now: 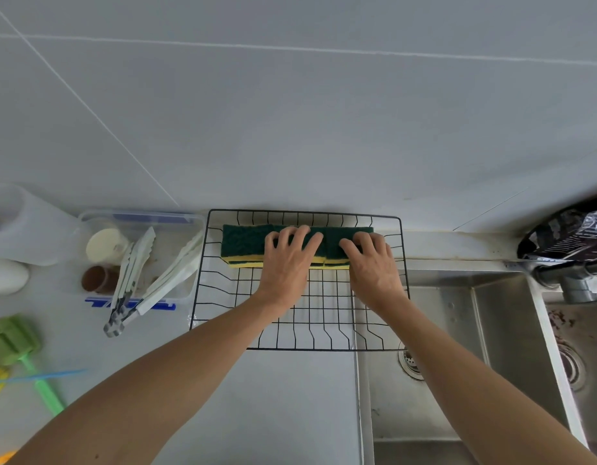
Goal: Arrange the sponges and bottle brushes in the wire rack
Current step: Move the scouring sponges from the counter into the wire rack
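The left hand and right hand lay flat, fingers spread, pressing a row of green-and-yellow sponges at the back of the black wire rack. Bottle brushes lay on the bench, far left.

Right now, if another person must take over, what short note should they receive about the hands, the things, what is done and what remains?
Left hand: flat, palm down on the sponges, pressing, not gripping.
Right hand: the same, on the right end of the row.
Sponges: in a row, green side up, along the far side of the wire rack, which sits partly over the sink.
Bottle brushes: on the counter at far left, outside the rack.
Done: sponges are in.
Left: put the brushes in the rack.
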